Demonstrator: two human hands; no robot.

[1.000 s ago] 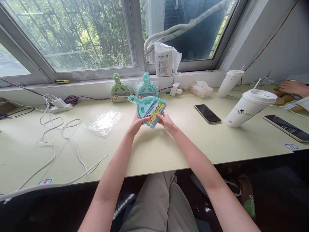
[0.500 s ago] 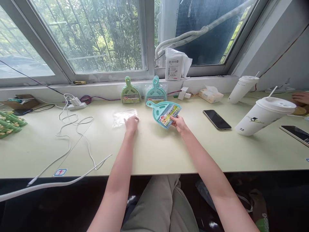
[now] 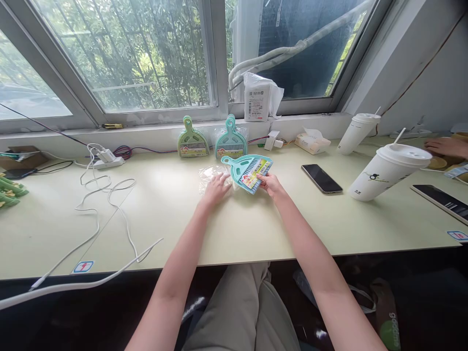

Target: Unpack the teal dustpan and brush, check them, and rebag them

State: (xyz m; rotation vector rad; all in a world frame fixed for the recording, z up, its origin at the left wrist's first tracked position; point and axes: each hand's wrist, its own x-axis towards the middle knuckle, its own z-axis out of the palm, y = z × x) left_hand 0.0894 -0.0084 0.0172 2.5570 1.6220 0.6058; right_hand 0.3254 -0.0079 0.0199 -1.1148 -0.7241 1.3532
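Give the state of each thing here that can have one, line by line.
Held dustpan: tilted, in right hand
Clear plastic: crumpled, under left hand
Standing dustpans: upright, handles up
Two cups: lidded, straws in
Tissue box: open, tissue protruding
Two phones: face up
White cables: loosely strewn

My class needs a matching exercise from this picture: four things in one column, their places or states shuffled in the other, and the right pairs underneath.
Things
1. Nearer turquoise dustpan set
2. Clear plastic bag
3. Green dustpan set
4. Tissue box

Places or states
A. Upright at the back of the table
B. At the left hand
C. A white tissue sticking out of its top
D. Held in the right hand

Pairs: 1-D, 2-B, 3-A, 4-C
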